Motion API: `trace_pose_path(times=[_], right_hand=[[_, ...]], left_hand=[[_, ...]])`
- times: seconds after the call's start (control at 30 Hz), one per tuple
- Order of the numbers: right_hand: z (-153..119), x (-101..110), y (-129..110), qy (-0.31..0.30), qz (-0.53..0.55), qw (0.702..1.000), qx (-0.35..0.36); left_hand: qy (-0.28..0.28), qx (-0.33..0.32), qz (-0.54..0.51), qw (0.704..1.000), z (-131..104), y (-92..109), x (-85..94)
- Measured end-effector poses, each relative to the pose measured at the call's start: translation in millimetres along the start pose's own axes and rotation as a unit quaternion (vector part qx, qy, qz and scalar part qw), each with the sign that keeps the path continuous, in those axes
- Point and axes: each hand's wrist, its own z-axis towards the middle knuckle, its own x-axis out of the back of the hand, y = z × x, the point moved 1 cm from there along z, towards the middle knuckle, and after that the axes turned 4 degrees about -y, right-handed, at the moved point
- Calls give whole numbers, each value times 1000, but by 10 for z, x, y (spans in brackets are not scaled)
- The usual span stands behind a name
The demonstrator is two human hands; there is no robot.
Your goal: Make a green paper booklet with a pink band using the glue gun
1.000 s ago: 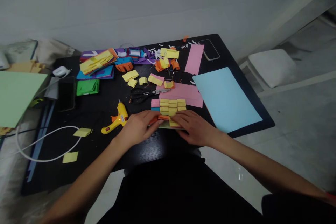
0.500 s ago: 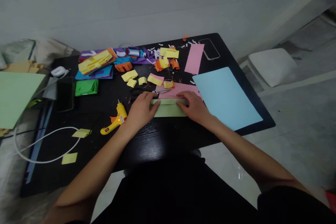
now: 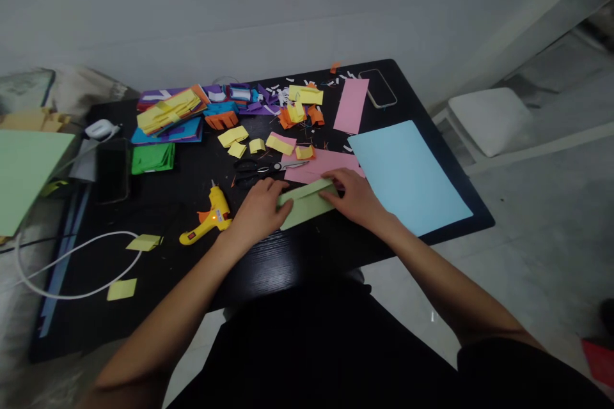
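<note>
A light green paper sheet (image 3: 307, 206) with its far edge folded over lies tilted near the table's front edge. My left hand (image 3: 263, 209) pinches its left end between thumb and fingers. At the other end, my right hand (image 3: 352, 197) grips the fold with thumb and fingertips. Just beyond the green paper, black-handled scissors (image 3: 275, 168) rest partly over a pink paper sheet (image 3: 321, 165). To the left of my left hand lies a yellow glue gun (image 3: 211, 214) with an orange trigger and a small lit light.
A light blue sheet (image 3: 410, 179) lies at right, with a pink strip (image 3: 352, 105) and a phone (image 3: 378, 88) behind it. Folded yellow pieces (image 3: 233, 136), a green bundle (image 3: 153, 158) and paper scraps spread across the back. A white cable (image 3: 79, 296) loops at left.
The green paper has turned, its right end now farther from me and its left end nearer. Both hands stay on it. The view has shifted slightly, and the scissors show more fully.
</note>
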Motion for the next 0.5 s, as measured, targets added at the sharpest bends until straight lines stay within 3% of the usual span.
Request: trace_pose_path(times=[0.17,0.3,0.4,0.5], right_hand=[[-118,-57,-88,10,41,999,-30],[-227,-69,-115,52,62,994,-73],[-360,-78,-128,102,122,981,-113],[-475,-130,-217,125,265,943,-156]], left_hand=[[-33,64,-44,996,-79,150,-32],[-52,118,-156,979,-102,203,-34],[-45,145,-291,944,-175,186,-23],[4,180,-443,878,-299,164,-22]])
